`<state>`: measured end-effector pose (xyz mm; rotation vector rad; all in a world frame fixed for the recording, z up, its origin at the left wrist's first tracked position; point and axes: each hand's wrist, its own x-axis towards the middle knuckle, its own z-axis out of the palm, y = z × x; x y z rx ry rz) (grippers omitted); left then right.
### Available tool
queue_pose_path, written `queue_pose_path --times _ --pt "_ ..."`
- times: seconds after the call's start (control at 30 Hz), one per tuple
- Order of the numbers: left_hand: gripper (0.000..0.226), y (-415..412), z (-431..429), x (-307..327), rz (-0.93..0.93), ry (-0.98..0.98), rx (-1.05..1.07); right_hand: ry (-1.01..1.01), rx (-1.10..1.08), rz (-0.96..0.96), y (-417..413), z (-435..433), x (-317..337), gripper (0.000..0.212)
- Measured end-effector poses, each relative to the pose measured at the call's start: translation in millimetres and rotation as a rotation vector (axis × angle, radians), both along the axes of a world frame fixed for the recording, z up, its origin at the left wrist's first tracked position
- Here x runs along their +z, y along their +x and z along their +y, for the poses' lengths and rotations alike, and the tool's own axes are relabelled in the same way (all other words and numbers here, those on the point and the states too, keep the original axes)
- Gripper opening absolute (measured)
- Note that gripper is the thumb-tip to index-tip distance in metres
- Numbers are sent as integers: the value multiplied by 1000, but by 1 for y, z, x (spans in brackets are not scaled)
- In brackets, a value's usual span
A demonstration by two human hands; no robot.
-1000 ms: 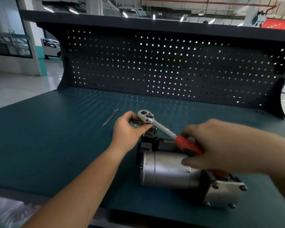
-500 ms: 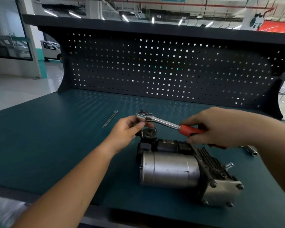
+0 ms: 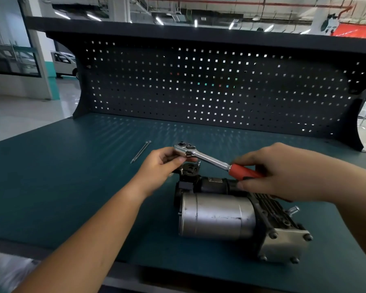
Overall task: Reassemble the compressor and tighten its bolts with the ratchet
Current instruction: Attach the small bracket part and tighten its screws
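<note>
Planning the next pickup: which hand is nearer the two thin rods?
Left. The left hand, pinching the ratchet head, is just right of the rods; the right hand holds the red handle farther right.

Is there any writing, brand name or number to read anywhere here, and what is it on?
No text reads clearly anywhere in this view.
Small plate on top of the compressor: too small and blurred to read.
Red banner at the upper right: blurred, no letters legible.
Ratchet: no marking can be made out.
</note>
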<state>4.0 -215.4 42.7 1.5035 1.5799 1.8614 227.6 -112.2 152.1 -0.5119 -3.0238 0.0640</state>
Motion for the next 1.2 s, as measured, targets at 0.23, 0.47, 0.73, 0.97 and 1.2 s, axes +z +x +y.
queue_pose_path --times 0.23,0.47,0.73,0.97,1.2 --pt "21 3 17 -5 -77 77 230 195 -102 -19 -7 27 3 34" --pt "15 -5 11 -11 105 -37 258 85 -153 93 -25 43 -11 20" --pt "35 -7 -3 -19 277 -42 390 70 -80 67 -37 35 -32 27" --pt "38 -1 -6 -25 262 -10 418 -15 2 177 -35 37 -34 40" --pt "33 3 -6 -28 330 52 426 -569 45 589 -24 28 -42 12"
